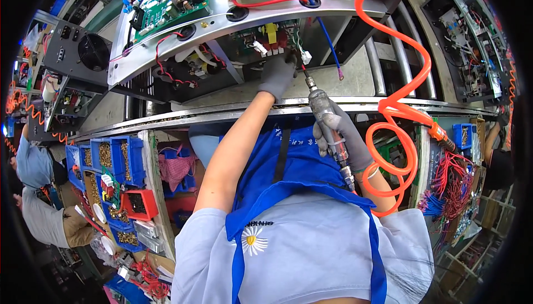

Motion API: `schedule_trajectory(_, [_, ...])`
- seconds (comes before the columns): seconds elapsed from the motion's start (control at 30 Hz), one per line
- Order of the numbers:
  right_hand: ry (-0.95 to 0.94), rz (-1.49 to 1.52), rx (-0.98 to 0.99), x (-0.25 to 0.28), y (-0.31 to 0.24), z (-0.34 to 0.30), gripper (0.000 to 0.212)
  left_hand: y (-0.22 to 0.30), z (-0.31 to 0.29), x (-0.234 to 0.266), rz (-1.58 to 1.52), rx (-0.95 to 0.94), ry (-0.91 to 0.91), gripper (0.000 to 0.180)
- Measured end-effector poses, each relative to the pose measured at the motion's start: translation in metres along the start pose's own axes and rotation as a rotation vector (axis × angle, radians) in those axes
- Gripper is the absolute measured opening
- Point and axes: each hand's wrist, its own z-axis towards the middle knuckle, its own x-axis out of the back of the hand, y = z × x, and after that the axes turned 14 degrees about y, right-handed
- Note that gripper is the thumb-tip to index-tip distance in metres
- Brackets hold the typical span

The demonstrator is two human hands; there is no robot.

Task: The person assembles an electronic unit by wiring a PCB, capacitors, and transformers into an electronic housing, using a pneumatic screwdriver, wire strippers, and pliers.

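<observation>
Left hand (pixel 277 73), gloved, fingers pressed down at twelve o'clock on the chassis terminal block (pixel 270 36), right hand (pixel 341 134) clenched round the pneumatic screwdriver (pixel 325 112), bit angled toward eleven, seemingly mid-fastening, and the next move needs the tip squarely seated.
</observation>
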Motion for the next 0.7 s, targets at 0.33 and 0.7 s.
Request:
schedule_trajectory(0.33, [0.044,0.009,0.013,-0.003,0.002,-0.005,0.052,0.003,-0.015,-0.004,-0.172,-0.144,0.163,0.015])
schedule_trajectory(0.7, [0.047,0.055,-0.007,-0.006,0.009,-0.009,0.047,-0.004,-0.02,-0.015,-0.168,-0.245,0.374,0.018])
